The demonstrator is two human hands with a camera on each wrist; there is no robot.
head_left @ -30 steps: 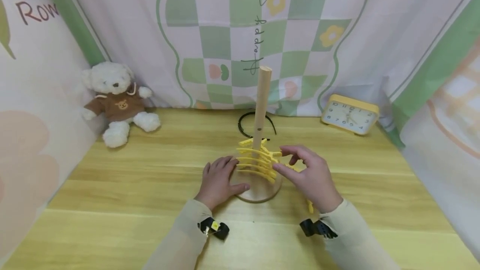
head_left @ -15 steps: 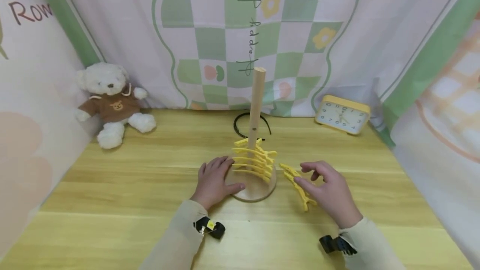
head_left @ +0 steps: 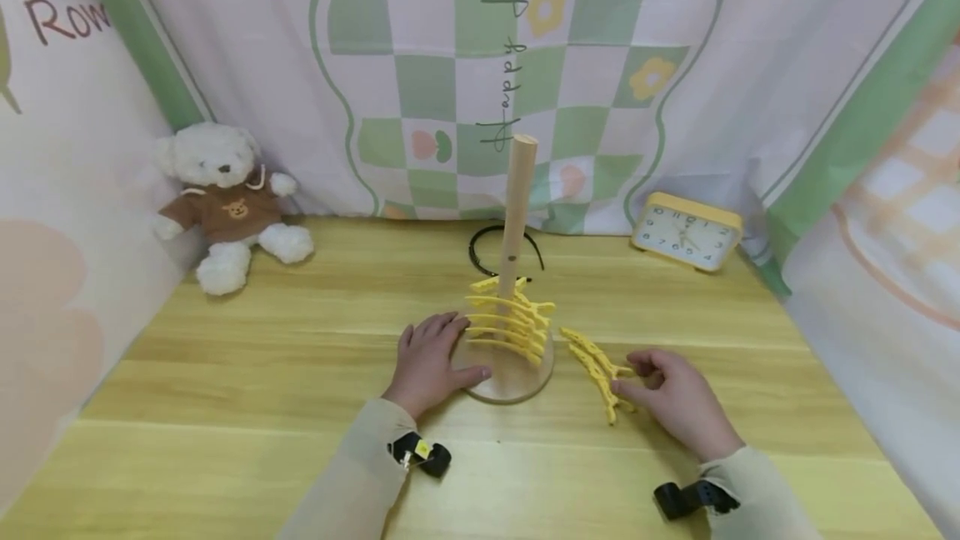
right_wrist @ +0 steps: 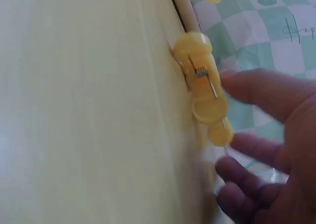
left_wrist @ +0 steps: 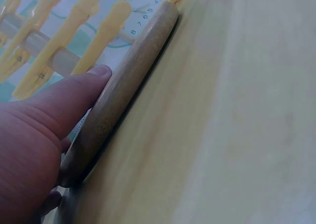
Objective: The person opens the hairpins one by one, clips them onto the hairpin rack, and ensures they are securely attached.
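My left hand (head_left: 431, 365) holds the round base (head_left: 498, 386) of a wooden stand, thumb on top and fingers along its left edge. From the base rises an upright pole (head_left: 519, 198). Several long yellow hair clips (head_left: 510, 332) sit one above another on its lower part. To the right, two more yellow hair clips (head_left: 596, 373) lie side by side on the table. My right hand (head_left: 678, 394) is at their near ends, thumb and forefinger spread. In the right wrist view, the thumb tip meets the edge of one hair clip (right_wrist: 200, 80), whose metal spring shows.
A black headband (head_left: 476, 252) lies behind the pole. A white teddy bear (head_left: 228, 207) in a brown hoodie sits at the back left, and a yellow alarm clock (head_left: 686, 232) stands at the back right. A patterned curtain (head_left: 427, 15) hangs behind the table.
My right hand has moved from the clips on the pole, right and toward me, to the loose clips on the table. The left hand stays on the base.
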